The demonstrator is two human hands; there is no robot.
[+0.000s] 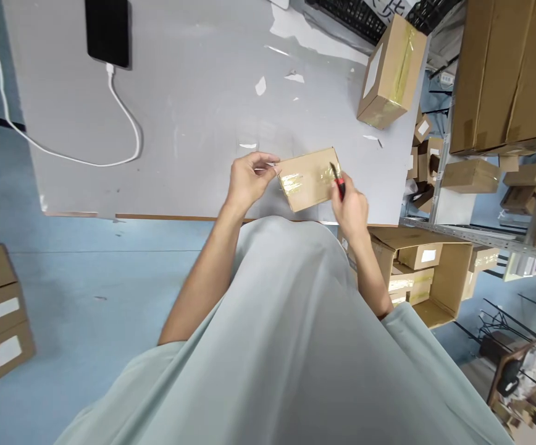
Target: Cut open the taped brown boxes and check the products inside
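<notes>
A small flat cardboard box (312,179) with shiny tape at both ends lies tilted near the front edge of the grey table (194,123). My left hand (248,179) pinches the box's left upper corner between thumb and fingers. In my right hand (352,207) is a cutter (339,183) with a red and black handle; its dark tip rests over the tape at the box's right end. The fingers of the right hand are wrapped round the handle and partly hidden.
A taller taped box (392,71) stands at the table's back right, near a black keyboard (351,18). A phone (107,31) with a white cable lies at the left. An open carton (451,278) holding boxes is beside my right arm.
</notes>
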